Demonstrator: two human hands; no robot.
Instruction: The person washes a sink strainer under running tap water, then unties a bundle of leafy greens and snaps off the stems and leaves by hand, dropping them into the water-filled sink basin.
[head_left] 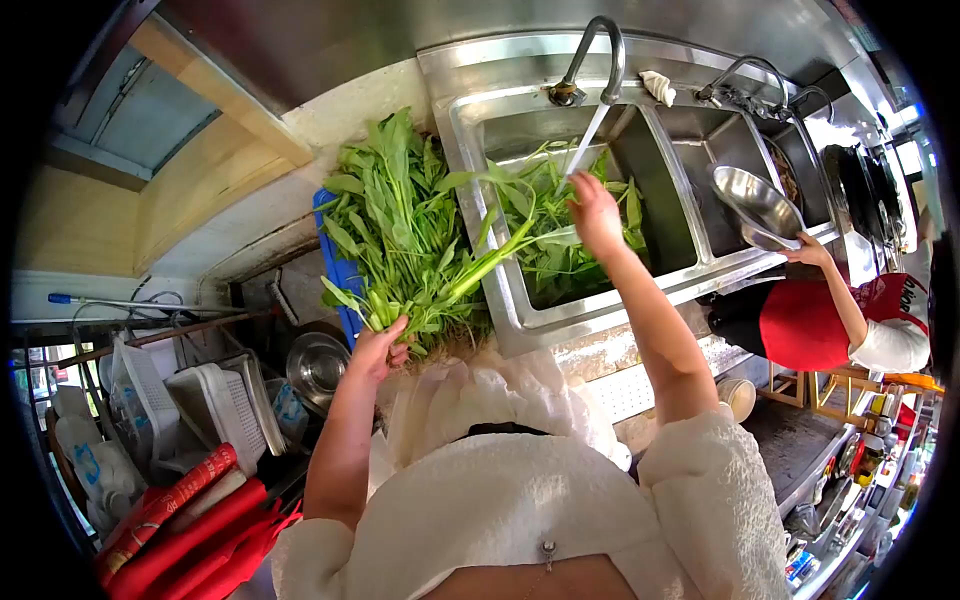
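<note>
My left hand point(378, 350) is closed round the stem ends of a bunch of leafy greens point(490, 272), whose tops reach over the sink's left edge. More greens point(395, 200) are heaped in a blue crate point(345, 275) beside the sink. Over the left basin point(660, 205), my right hand point(597, 212) is raised beside the running water point(588, 140), above greens lying in the basin. Its fingers are bent and blurred, and whether they hold anything is hidden. The stream falls from a curved faucet point(615, 60).
At the right, a person in a red apron point(810, 325) holds a metal bowl point(760, 200) over another basin. White plastic baskets point(215, 405) and a round metal bowl point(318, 365) are at lower left. A white bucket point(738, 398) stands below the counter.
</note>
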